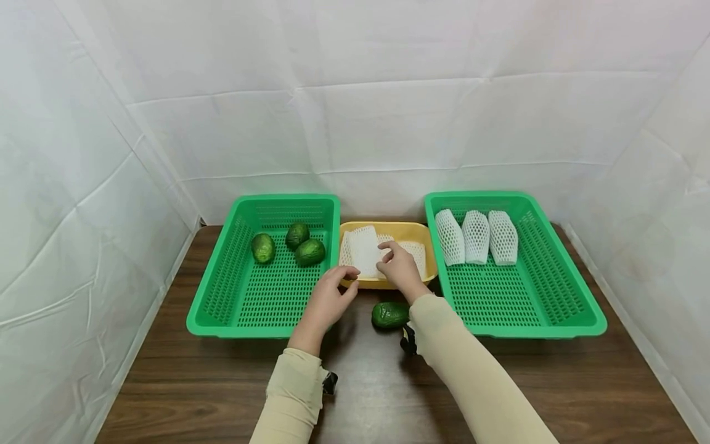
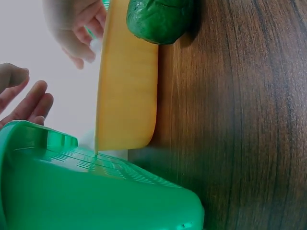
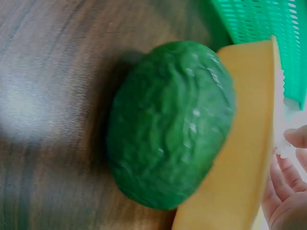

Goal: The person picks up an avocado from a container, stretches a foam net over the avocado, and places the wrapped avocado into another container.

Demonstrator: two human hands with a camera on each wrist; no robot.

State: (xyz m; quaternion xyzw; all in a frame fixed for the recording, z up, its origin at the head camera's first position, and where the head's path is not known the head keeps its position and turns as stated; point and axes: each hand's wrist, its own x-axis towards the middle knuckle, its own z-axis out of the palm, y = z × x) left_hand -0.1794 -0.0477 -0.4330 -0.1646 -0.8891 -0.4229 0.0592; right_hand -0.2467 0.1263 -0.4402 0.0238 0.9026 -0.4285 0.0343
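Observation:
A yellow basket (image 1: 407, 229) holds several white foam net sleeves (image 1: 363, 251). Over it, my right hand (image 1: 400, 269) pinches the edge of one sleeve between thumb and fingers; the white netting (image 3: 282, 149) shows at the fingertips in the right wrist view. My left hand (image 1: 327, 299) hovers by the basket's front left corner, fingers loosely bent and apart, holding nothing. A dark green avocado (image 1: 390, 315) lies on the table in front of the yellow basket, partly hidden by the right sleeve cuff. It looms large, wrinkled and glossy, in the right wrist view.
To the left, a green basket (image 1: 213, 290) contains three avocados (image 1: 310, 252). A matching green basket (image 1: 574, 290) on the right has three netted pieces (image 1: 476, 237) lying side by side. White cloth walls (image 1: 388, 123) enclose the brown wooden table (image 1: 366, 394).

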